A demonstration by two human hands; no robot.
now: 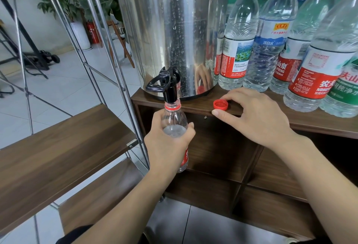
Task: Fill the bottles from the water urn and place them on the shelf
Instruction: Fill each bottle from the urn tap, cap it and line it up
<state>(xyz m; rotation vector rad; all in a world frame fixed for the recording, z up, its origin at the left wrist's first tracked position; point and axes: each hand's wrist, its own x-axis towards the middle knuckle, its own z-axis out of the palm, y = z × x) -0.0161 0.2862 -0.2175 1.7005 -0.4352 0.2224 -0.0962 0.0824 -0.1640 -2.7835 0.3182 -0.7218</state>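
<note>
A: From the head camera, where's your bottle [175, 127]?

B: Your left hand [170, 143] is wrapped round its middle, fingers and thumb curled on the clear plastic. It hangs off the front edge of the cabinet top [319, 121], neck right under the black tap [166, 86] of the steel urn [174, 30]. Water shows only partway up inside.

A: And the other hand?

B: Your right hand [255, 116] rests on the front edge of the cabinet top, fingers loosely bent round the red cap [220, 104]; I can't tell whether they truly pinch it.

A: How will the bottle behave?

B: Thin plastic, likely soft: squeeze hard and it may buckle and spill while uncapped. It should grow heavier as it fills, and drops on the urn suggest wet, slippery surfaces. I'd grip around the label, firmly but gently. The shelf [64, 143] waits to your left; capped bottles [240, 36] stand along the cabinet's back.
</note>
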